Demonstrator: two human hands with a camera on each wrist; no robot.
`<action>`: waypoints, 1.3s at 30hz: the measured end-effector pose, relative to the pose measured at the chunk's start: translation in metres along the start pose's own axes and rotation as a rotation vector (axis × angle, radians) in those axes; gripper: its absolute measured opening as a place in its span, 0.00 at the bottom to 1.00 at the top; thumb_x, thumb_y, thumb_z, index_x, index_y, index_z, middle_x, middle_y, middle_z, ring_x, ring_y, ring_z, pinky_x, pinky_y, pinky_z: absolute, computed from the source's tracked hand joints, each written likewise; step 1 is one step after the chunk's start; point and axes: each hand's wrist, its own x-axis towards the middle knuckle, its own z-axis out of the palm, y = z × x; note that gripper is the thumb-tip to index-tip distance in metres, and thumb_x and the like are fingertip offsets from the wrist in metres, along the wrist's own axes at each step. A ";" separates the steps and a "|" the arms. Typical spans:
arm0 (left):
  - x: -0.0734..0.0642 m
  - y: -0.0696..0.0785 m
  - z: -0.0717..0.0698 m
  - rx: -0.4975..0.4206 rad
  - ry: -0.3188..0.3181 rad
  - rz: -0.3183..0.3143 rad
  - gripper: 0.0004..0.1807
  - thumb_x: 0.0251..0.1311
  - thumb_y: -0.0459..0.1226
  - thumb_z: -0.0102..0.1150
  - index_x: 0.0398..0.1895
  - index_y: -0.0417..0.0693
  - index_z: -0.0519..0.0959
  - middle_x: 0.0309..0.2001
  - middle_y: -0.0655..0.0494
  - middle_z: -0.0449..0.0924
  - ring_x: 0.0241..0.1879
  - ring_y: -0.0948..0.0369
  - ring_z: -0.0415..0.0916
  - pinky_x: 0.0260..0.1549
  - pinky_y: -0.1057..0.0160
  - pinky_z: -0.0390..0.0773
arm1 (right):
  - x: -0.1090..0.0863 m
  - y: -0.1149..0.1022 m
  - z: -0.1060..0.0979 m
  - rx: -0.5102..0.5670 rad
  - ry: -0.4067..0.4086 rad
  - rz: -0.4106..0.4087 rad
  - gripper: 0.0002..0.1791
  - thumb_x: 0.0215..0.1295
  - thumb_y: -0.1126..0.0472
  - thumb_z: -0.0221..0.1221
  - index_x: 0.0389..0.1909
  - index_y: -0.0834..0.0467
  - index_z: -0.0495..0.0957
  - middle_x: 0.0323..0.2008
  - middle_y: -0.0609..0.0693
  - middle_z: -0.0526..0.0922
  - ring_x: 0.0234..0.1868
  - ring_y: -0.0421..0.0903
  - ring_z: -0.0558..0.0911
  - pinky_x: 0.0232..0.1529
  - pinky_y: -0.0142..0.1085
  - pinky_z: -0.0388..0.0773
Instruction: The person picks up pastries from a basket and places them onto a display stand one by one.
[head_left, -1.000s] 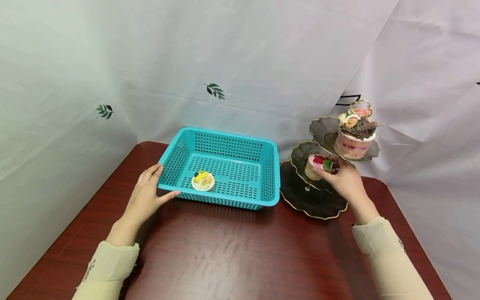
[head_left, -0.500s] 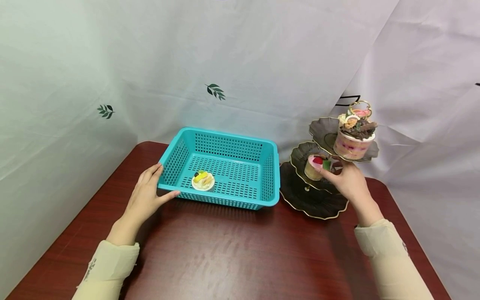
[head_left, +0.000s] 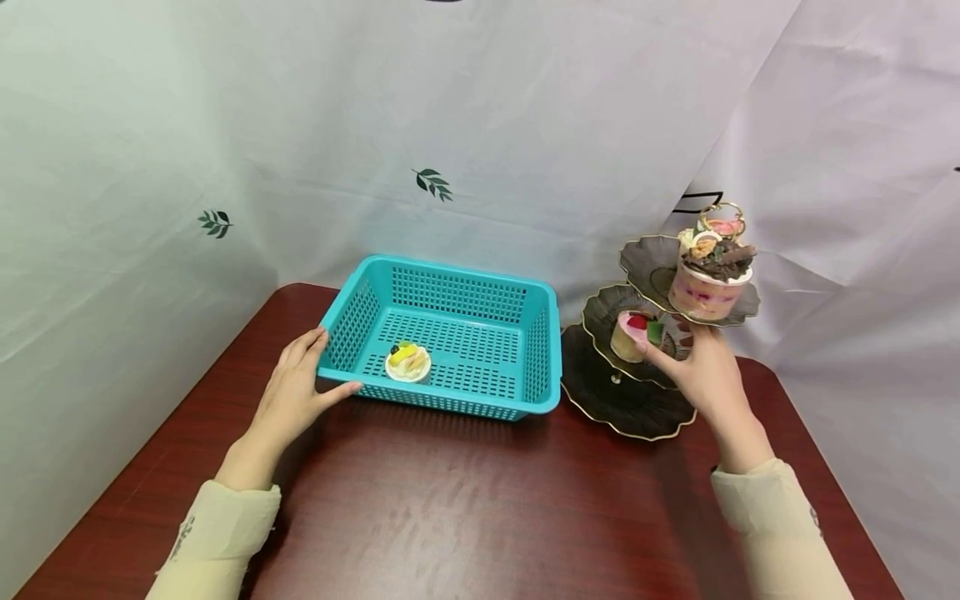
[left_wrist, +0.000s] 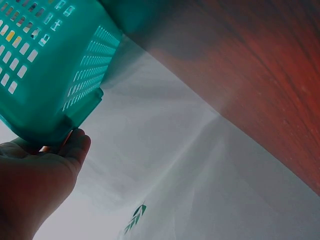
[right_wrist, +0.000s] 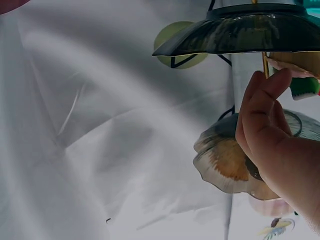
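My left hand rests at the front left corner of a turquoise basket, fingers along the left rim and thumb stretched along the front. In the basket sits a small cream dessert cup with yellow fruit. My right hand reaches between the upper and middle plates of a three-tier cake stand. Its thumb tip overlaps a small pink-topped cake with a red berry and a green piece. In the right wrist view, the loosely bent fingers lie by the stand's gold pole, holding nothing.
On the top plate stand a chocolate-topped dessert cup and a pink-topped one behind it, beside a gold ring handle. The dark red table backs onto a pale curtain with leaf prints.
My right hand has drawn back slightly to the right and down, its thumb moving off the small cake's top. The cake stays on the middle plate. My left hand and the basket are unchanged.
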 end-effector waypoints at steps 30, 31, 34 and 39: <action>-0.002 0.001 0.002 0.012 -0.001 -0.012 0.52 0.49 0.51 0.71 0.70 0.30 0.59 0.70 0.36 0.57 0.68 0.40 0.53 0.61 0.35 0.64 | -0.055 -0.051 0.018 0.186 0.201 -0.221 0.27 0.47 0.65 0.69 0.52 0.65 0.78 0.51 0.63 0.79 0.51 0.59 0.72 0.48 0.40 0.64; -0.001 0.001 0.002 0.013 0.000 -0.014 0.52 0.49 0.51 0.71 0.70 0.30 0.59 0.70 0.36 0.57 0.68 0.40 0.53 0.61 0.35 0.64 | -0.055 -0.053 0.021 0.195 0.189 -0.237 0.27 0.47 0.65 0.69 0.52 0.64 0.78 0.52 0.63 0.79 0.52 0.59 0.72 0.50 0.41 0.64; -0.001 0.002 0.001 0.020 0.002 -0.017 0.52 0.49 0.51 0.71 0.70 0.31 0.59 0.70 0.36 0.57 0.68 0.41 0.53 0.61 0.35 0.64 | -0.055 -0.059 0.032 0.209 0.133 -0.269 0.27 0.48 0.63 0.70 0.52 0.63 0.78 0.52 0.62 0.79 0.53 0.58 0.72 0.53 0.47 0.65; 0.000 0.003 0.000 0.029 -0.008 -0.019 0.52 0.49 0.51 0.71 0.70 0.31 0.58 0.70 0.37 0.57 0.69 0.41 0.53 0.61 0.35 0.65 | -0.054 -0.066 0.046 0.218 0.046 -0.279 0.27 0.51 0.60 0.70 0.54 0.61 0.76 0.54 0.60 0.78 0.56 0.57 0.72 0.56 0.52 0.67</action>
